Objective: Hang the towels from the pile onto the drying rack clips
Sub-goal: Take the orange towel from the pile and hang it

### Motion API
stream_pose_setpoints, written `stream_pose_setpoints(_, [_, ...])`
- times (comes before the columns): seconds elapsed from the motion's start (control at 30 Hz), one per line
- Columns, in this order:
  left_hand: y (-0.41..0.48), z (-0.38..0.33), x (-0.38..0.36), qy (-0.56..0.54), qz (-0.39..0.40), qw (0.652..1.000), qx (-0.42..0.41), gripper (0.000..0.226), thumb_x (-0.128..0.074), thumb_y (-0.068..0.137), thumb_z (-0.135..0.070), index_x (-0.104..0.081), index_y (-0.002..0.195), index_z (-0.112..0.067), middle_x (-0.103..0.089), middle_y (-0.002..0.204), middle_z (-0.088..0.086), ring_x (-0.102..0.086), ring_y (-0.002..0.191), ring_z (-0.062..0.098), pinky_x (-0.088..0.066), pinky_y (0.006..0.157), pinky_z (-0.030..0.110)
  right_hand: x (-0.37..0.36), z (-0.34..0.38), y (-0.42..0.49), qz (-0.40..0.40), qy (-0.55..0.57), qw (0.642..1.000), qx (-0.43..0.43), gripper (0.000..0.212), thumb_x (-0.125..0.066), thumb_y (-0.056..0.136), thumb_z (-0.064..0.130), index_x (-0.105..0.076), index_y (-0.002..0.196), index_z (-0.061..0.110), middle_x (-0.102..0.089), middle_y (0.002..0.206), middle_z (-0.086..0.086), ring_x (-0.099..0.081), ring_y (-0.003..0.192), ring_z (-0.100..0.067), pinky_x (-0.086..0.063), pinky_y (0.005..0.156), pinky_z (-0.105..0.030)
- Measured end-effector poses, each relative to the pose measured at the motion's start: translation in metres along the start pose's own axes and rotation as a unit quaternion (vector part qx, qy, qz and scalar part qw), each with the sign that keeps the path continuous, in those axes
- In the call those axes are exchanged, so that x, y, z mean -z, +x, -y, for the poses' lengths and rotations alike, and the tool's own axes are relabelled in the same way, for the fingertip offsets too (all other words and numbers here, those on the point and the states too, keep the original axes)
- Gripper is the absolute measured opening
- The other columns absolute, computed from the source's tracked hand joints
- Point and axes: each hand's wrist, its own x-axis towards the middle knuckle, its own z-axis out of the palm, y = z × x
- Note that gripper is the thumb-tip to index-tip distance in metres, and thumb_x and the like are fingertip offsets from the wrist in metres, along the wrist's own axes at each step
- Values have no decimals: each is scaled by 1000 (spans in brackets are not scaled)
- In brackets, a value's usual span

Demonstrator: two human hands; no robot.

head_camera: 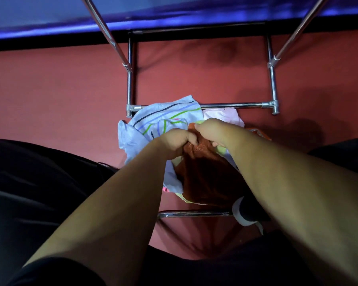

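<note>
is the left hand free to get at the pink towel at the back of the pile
Probably not right now: the left hand is gripping the orange towel, and the right hand lies between it and the pink towel.

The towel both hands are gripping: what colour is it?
Orange towel, a rusty shade, seen best in the head view.

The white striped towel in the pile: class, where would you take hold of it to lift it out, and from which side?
Probably grip the white striped towel at its far free edge, beside the rack bar, reaching from above. That part lies uncovered on top, while its near end is tucked under the orange towel that the left hand and right hand are gripping.
</note>
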Motion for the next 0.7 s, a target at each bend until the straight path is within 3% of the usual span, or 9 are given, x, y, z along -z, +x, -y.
stream_pose_setpoints(0.07, [-12, -8, -6, 9, 29, 999, -17, 39, -56, 84, 11, -71, 115, -8, -72, 102, 16, -73, 78, 24, -59, 61, 27, 22, 22, 0, 4, 89, 996, 32, 40, -52, 108, 50, -64, 97, 14, -66, 89, -5, -62, 79, -23, -45, 73, -31])
stream_pose_setpoints(0.13, [-25, -12, -10, 16, 11, 999, -35, 47, -56, 88, 11, -69, 119, -23, -70, 96, 10, -70, 73, 20, -56, 61, 27, 32, 23, -6, -33, 99, 993, 64, 35, -55, 107, 48, -64, 96, 16, -63, 91, -1, -58, 87, -21, -38, 77, -28])
stream_pose_setpoints(0.2, [-32, -11, -11, 17, -13, 998, -51, 54, -57, 90, 9, -67, 122, -33, -68, 90, 4, -66, 73, 18, -52, 67, 29, 36, 22, -11, -44, 130, 985, 103, 33, -61, 105, 45, -60, 83, 20, -58, 80, 5, -54, 84, -18, -37, 74, -29])
stream_pose_setpoints(0.4, [-67, -20, -22, -11, -8, 995, -103, 74, -51, 74, 7, -70, 128, -40, -55, 99, 9, -53, 89, 26, -49, 73, 37, 53, 28, -46, -74, 246, 959, 122, 24, -85, 84, 38, -71, 92, 21, -67, 75, 10, -59, 69, -11, -43, 63, -27])
stream_pose_setpoints(0.5, [-87, -28, -25, -44, -6, 992, -116, 82, -43, 68, 10, -67, 132, -35, -58, 105, 13, -55, 94, 29, -53, 86, 49, 60, 30, -64, -88, 311, 936, 137, 19, -81, 83, 25, -76, 98, 15, -79, 92, -3, -73, 83, -24, -55, 77, -33])
stream_pose_setpoints(0.53, [-94, -30, -26, -57, -17, 991, -120, 78, -44, 73, 11, -63, 135, -33, -63, 106, 12, -59, 95, 29, -55, 91, 53, 63, 32, -74, -85, 339, 925, 146, 10, -77, 85, 15, -77, 95, 13, -79, 92, -8, -73, 84, -28, -56, 76, -34])
stream_pose_setpoints(0.6, [-105, -31, -28, -62, -16, 989, -133, 66, -48, 80, 10, -60, 135, -25, -68, 108, 7, -67, 96, 28, -56, 100, 54, 70, 40, -94, -88, 359, 915, 163, 13, -68, 87, 1, -75, 87, 13, -73, 82, -9, -64, 74, -24, -47, 66, -30])
stream_pose_setpoints(0.67, [-119, -33, -32, -28, -5, 989, -147, 48, -55, 80, 8, -69, 117, -19, -68, 104, 5, -68, 95, 22, -58, 99, 44, 76, 51, -116, -99, 361, 909, 181, 16, -65, 84, 3, -73, 79, 16, -64, 72, -5, -54, 69, -21, -40, 65, -31])
stream_pose_setpoints(0.7, [-127, -34, -35, 6, -10, 987, -159, 36, -58, 81, 6, -72, 102, -20, -69, 97, 2, -67, 88, 16, -57, 90, 35, 79, 56, -127, -100, 371, 903, 193, 15, -65, 83, 6, -72, 77, 17, -62, 69, -4, -53, 69, -20, -40, 67, -32])
